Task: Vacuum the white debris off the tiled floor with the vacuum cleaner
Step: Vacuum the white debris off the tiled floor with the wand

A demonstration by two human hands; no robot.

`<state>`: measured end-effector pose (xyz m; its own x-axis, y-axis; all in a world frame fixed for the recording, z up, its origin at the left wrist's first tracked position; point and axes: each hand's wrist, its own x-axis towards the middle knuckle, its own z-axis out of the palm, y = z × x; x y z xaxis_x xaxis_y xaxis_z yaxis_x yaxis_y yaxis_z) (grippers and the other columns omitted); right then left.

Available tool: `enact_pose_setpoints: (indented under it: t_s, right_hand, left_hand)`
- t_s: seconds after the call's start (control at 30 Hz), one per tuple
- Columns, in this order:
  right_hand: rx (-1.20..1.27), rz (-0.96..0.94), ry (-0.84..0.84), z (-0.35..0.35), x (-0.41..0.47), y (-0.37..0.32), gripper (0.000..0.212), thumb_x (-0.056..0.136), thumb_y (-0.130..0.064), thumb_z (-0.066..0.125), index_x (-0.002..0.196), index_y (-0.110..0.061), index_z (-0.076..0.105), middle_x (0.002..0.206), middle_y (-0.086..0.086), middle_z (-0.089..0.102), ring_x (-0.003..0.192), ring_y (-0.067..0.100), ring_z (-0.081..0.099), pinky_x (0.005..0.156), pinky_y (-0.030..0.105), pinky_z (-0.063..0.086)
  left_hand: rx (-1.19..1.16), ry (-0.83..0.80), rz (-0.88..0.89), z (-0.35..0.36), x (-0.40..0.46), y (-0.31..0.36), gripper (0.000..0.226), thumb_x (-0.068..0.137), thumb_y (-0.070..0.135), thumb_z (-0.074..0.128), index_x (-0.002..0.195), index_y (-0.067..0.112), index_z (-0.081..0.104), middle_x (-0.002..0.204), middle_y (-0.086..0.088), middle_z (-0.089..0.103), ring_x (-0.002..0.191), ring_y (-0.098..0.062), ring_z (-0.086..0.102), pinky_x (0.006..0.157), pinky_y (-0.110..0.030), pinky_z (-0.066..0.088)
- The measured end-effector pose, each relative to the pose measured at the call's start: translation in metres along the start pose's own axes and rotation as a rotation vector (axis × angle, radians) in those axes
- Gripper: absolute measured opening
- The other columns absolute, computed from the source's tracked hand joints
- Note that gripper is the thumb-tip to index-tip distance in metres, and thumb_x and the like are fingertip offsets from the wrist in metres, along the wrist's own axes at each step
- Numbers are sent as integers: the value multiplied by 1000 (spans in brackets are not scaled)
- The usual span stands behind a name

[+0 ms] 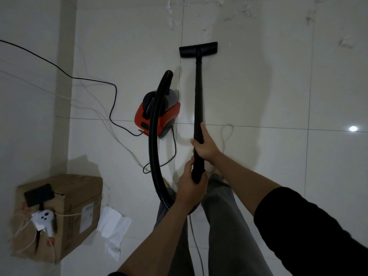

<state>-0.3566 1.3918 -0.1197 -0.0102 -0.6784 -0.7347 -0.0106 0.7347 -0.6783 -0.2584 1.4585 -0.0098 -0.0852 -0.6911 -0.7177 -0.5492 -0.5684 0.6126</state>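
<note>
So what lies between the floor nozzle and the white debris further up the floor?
In the head view, only bare tile separates the nozzle from the nearest white debris; a tile joint runs through that stretch.

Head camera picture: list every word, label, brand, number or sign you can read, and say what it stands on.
None can be read.
Cardboard box: white label on its side, print too small and blurred.
Cardboard box, lower front: red marks, illegible.
Vacuum cleaner: no visible lettering.

A home room is showing here: glossy white floor tiles (pixel 249 96), a cardboard box (pixel 75 206) sitting by the wall, and loose cables (pixel 95 82) trailing across the floor.
</note>
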Motion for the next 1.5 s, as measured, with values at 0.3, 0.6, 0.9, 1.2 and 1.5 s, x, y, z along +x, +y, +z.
enact_pose_setpoints:
  t_s: [0.3,0.6,0.9,1.2,1.5]
  right_hand:
    - [25,38,-69,-14,20,-12,82,98,-19,55,155,-35,-2,89,12,62,76,24,61,82,44,58]
    - [-22,-38,-151,-14,58,-44,81,98,-12,53,156,-25,-2,87,7,57,72,19,58,77,39,55]
    - [-44,-15,-108,17,104,-112,81,97,-18,54,156,-26,-1,114,9,50,93,22,57,88,41,54]
    - [-54,-37,-43,45,151,-164,78,98,-18,54,157,-20,4,148,12,41,123,30,53,101,42,49]
    - [17,-22,-20,30,210,-202,73,100,-13,50,157,-20,5,100,1,54,71,9,58,56,14,50]
  left_hand:
    - [35,62,7,10,14,18,53,96,16,53,144,17,33,86,19,58,73,13,59,64,1,40]
    - [-35,108,79,2,45,47,51,93,0,50,138,19,34,94,16,53,80,35,43,68,7,35]
    - [35,135,69,-57,106,54,50,79,44,46,127,53,34,103,-7,66,100,-38,63,92,-64,45]
    - [-19,77,94,-116,163,76,55,92,14,54,143,24,36,99,1,65,79,-10,65,67,-19,51]
    - [-15,77,144,-130,226,104,51,91,20,56,139,24,40,101,2,67,82,-10,65,74,-26,56]
